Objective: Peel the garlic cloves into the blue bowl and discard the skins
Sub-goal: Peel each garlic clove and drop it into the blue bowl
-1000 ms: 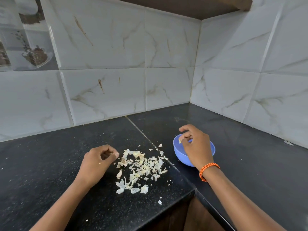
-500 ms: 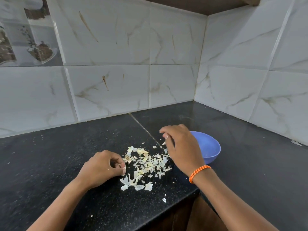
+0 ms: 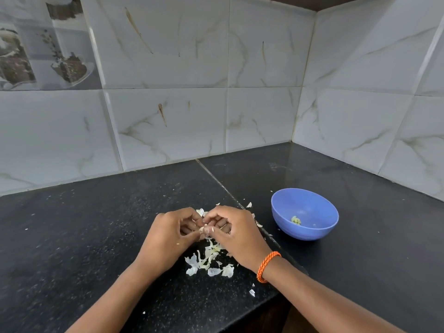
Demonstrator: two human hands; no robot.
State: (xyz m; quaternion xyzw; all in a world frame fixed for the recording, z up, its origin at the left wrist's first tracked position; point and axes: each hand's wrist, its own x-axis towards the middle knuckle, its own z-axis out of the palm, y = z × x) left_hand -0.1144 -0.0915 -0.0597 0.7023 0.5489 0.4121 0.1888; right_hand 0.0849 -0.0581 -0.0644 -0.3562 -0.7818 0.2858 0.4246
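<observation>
countertop: black speckled stone countertop [image 3: 72, 248], polished, with a faint sheen
wall: white marble-look ceramic wall tiles [image 3: 168, 56], glossy, smooth, thin grey-brown veins
bowl: round blue plastic bowl [image 3: 310, 233], smooth, soft satin finish
skins: pale papery garlic skins [image 3: 209, 263], thin, dry, slightly translucent
wristband: orange braided cord wristband [image 3: 266, 266], woven, matt

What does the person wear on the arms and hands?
Both forearms are bare, with no sleeves in view. The right wrist carries an orange braided band. The left hand and right hand show no gloves, and I see no rings.
</observation>
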